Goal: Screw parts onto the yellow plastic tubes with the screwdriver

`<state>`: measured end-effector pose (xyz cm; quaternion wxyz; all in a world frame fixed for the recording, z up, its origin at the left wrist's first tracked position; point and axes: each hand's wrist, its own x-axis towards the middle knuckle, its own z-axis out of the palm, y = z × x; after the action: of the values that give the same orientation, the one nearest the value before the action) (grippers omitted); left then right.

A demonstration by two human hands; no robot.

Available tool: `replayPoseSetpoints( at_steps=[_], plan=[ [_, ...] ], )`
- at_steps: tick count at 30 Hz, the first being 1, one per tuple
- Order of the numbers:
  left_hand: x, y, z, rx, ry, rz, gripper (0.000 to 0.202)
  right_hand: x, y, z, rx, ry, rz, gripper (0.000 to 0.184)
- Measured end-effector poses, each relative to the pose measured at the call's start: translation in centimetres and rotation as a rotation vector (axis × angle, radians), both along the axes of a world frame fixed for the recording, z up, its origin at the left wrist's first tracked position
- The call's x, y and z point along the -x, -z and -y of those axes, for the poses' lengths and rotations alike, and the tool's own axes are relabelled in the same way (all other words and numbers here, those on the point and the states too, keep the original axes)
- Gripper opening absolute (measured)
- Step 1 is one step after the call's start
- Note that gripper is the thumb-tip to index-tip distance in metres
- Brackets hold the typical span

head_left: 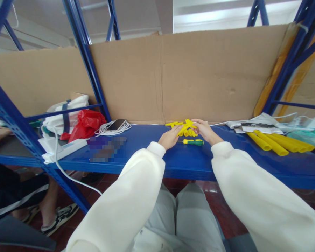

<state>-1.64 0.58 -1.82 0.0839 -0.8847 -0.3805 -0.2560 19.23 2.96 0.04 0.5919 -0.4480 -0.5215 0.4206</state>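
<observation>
A yellow plastic piece [186,126] with a flared end is held between my hands, just above the blue shelf. My left hand [170,137] is closed around its lower left part. At its upper right end, the fingers of my right hand [203,130] are bent in a pinch on it; the fingertips are partly hidden. More yellow pieces [191,132] lie behind and beneath, partly covered by my hands. Nearer to me, a screwdriver [195,142] with a yellow and green handle lies flat, its tip pointing toward my left hand.
Several yellow tubes [274,141] lie at the right beside a white plastic bag [265,120]. Leftward are a phone [117,125] on a coiled white cable, a red bag [86,122] and a power strip [70,148]. Cardboard [199,77] stands behind. Another person's hand [0,134] shows far left.
</observation>
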Motion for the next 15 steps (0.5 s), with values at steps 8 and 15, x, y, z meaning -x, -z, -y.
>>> replayPoseSetpoints(
  at_steps=[8, 15],
  plan=[
    [-0.1, -0.1, 0.3, -0.019, 0.005, -0.052, 0.051, -1.9, 0.4, -1.2, -0.011, 0.207, -0.15, 0.013],
    [0.0, -0.6, 0.7, -0.018, -0.205, 0.038, 0.046, -2.2, -0.4, -0.3, 0.006, 0.12, -0.257, 0.01]
  ],
)
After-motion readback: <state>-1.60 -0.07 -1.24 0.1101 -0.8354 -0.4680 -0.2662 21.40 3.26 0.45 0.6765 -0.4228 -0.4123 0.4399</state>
